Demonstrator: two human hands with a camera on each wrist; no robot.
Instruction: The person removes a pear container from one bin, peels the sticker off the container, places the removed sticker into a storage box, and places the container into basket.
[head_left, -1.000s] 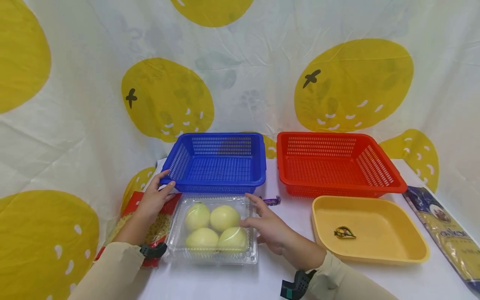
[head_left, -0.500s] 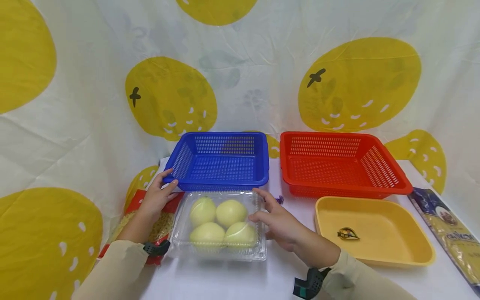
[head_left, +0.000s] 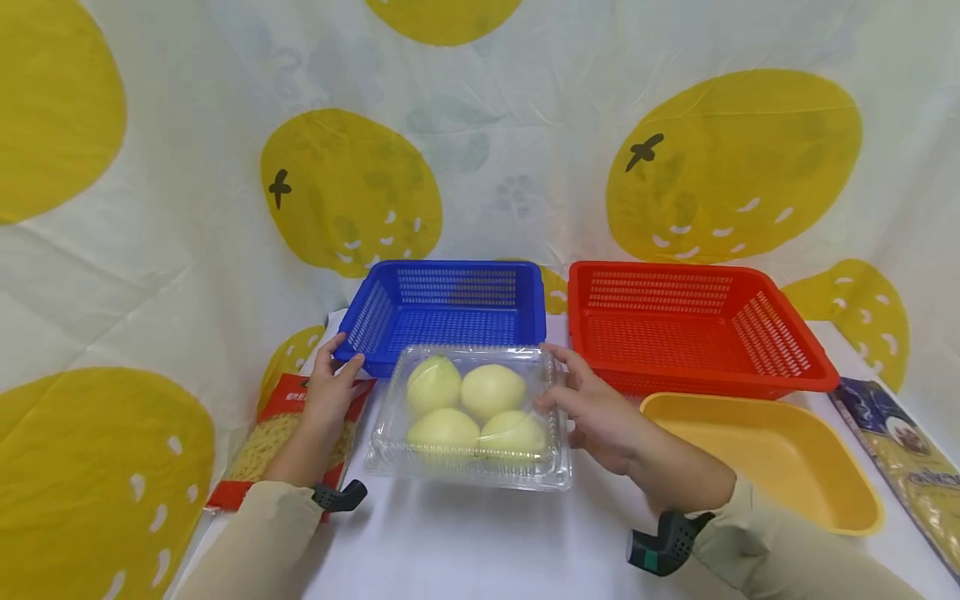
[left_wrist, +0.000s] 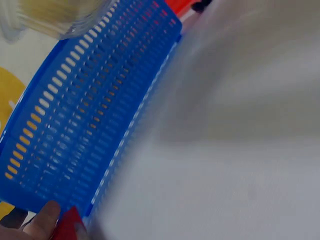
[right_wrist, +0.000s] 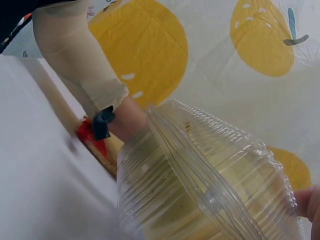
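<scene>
My right hand (head_left: 600, 417) grips the right side of a clear plastic clamshell box (head_left: 472, 467). Inside it sit several round, pale yellow-green fruits (head_left: 492, 392). The box is raised off the table, its far edge overlapping the front of the blue basket (head_left: 442, 360) in the head view. At that basket's near left corner, my left hand (head_left: 330, 396) holds the rim between thumb and fingers. The right wrist view shows the box (right_wrist: 210, 185) up close, with a fingertip (right_wrist: 305, 202) against its side. Most of my left hand is outside the left wrist view.
To the right of the blue basket stands a red basket (head_left: 682, 383), with a yellow tray (head_left: 862, 500) in front of it, partly behind my right forearm. A red pasta packet (head_left: 262, 442) lies under my left forearm. A blue-and-gold packet (head_left: 907, 458) lies at the right edge.
The right hand has lifted the clear box and carried it forward and right, towards the blue basket. The left hand keeps its hold on the basket's corner. The purple wrapper is now hidden.
</scene>
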